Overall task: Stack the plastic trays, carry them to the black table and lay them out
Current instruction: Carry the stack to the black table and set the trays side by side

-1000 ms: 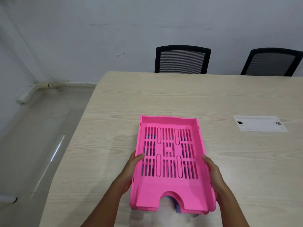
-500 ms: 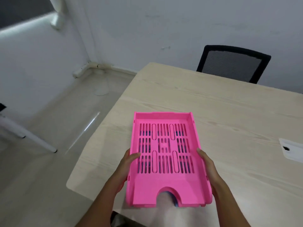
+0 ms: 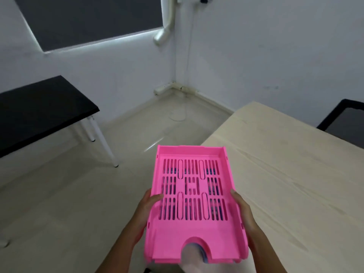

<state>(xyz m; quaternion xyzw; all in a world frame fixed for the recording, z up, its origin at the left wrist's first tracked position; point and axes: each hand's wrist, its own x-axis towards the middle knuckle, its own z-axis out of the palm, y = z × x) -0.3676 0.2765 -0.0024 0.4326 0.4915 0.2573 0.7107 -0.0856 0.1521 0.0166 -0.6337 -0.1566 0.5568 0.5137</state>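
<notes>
I hold a stack of plastic trays (image 3: 194,231) in the air, a pink slotted one on top. Blue shows through its slots and at the front notch, so another tray sits beneath it. My left hand (image 3: 146,208) grips the stack's left side and my right hand (image 3: 243,211) grips its right side. The stack hangs past the left edge of the beige wooden table (image 3: 291,174), mostly over the floor. The black table (image 3: 37,111) with white legs stands at the left against the wall.
A black mesh chair (image 3: 346,123) stands behind the beige table at the right. Pale floor (image 3: 69,203) lies between me and the black table. A white pipe (image 3: 167,22) runs down the wall corner beside a dark window blind.
The stack has left the beige table and swung left with my view. The black table has come into sight at the left. Both hands keep the same hold.
</notes>
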